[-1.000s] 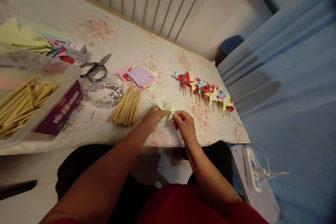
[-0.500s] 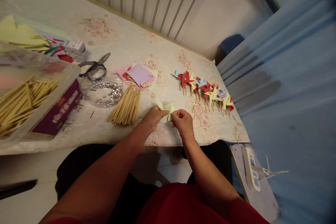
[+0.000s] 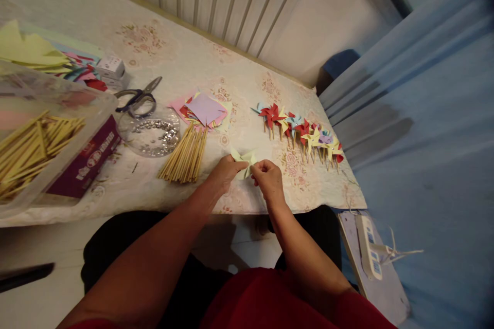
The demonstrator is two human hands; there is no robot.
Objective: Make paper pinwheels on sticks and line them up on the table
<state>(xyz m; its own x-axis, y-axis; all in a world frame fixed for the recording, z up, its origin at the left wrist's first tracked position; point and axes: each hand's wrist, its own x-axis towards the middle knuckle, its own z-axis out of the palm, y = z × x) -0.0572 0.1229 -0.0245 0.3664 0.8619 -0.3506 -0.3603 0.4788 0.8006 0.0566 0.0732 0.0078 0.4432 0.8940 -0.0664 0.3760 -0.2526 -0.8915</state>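
Observation:
Between my hands, just above the near part of the table, is a pale yellow paper pinwheel (image 3: 243, 158) with folded blades. My left hand (image 3: 227, 170) grips its left side, the thumb lying on the paper. With finger and thumb pinched at its right side, my right hand (image 3: 267, 175) holds the paper near the middle; any small part under those fingertips is hidden. Left of my hands lies a bundle of thin wooden sticks (image 3: 185, 157). Beyond it is a stack of coloured paper squares (image 3: 206, 109), lilac on top.
Finished-looking pinwheels on sticks (image 3: 295, 128) lie in a row to the right. At left are a clear bag of silvery pins (image 3: 150, 136), scissors (image 3: 141, 98), small white boxes (image 3: 111, 68) and a plastic bin (image 3: 104, 108) of sticks. A power strip (image 3: 368, 247) sits at lower right.

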